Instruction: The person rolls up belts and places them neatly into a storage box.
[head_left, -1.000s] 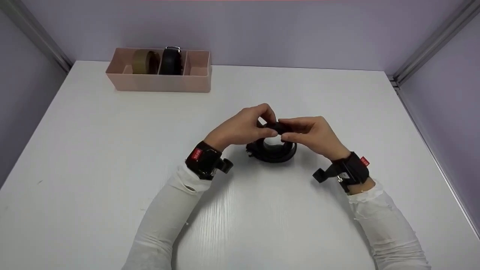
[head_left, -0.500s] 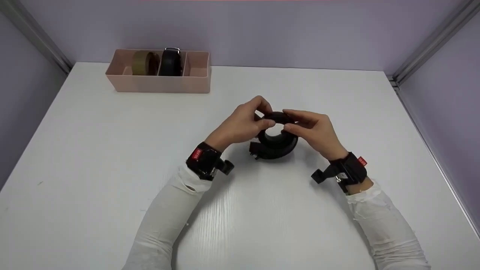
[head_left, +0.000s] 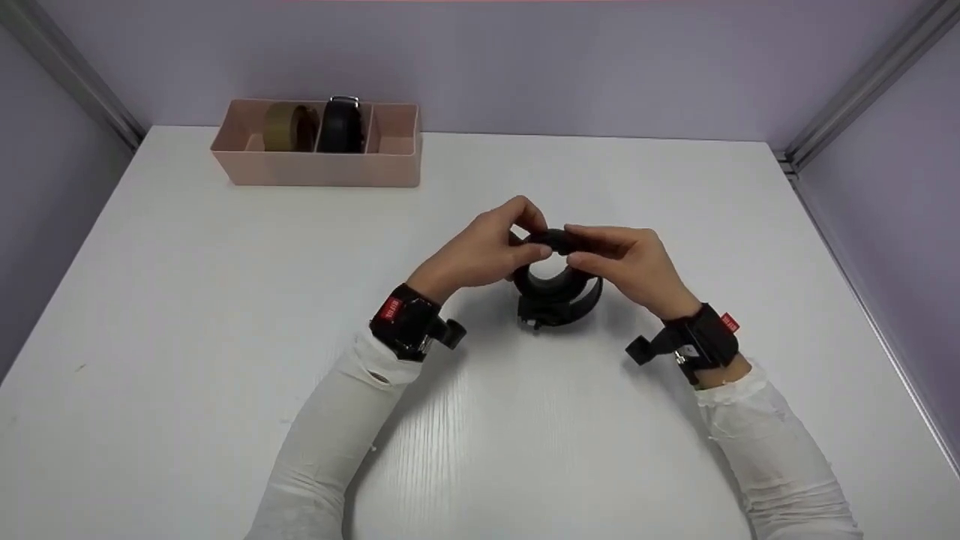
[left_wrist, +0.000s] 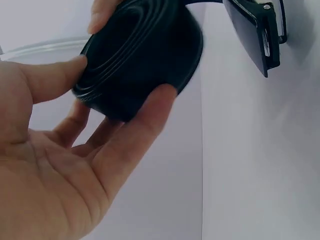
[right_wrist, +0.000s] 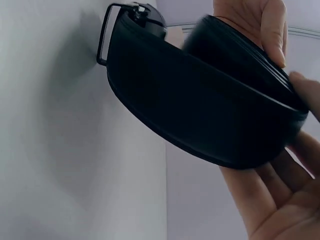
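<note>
A black belt (head_left: 553, 288) is wound into a coil held between my two hands near the middle of the table. My left hand (head_left: 480, 247) pinches the coil's left and upper side with thumb and fingers. My right hand (head_left: 631, 259) grips its right and upper side. An outer turn stands loose from the coil, and its end with a metal buckle (right_wrist: 103, 36) hangs at the lower front. In the left wrist view the tight inner turns (left_wrist: 120, 45) show between thumb and fingers. The right wrist view shows the belt's broad outer strap (right_wrist: 195, 105) sloping away from the coil.
A pink divided box (head_left: 322, 171) stands at the back left of the white table (head_left: 225, 315). Inside it are a brown tape roll (head_left: 279, 127) and another coiled black belt (head_left: 342, 126); its right compartment shows bare. Pale walls enclose the back and sides.
The belt's buckle end has swung from the coil's left side to the right, beneath its front. Both hands rose slightly with the coil, then dipped a little, keeping hold.
</note>
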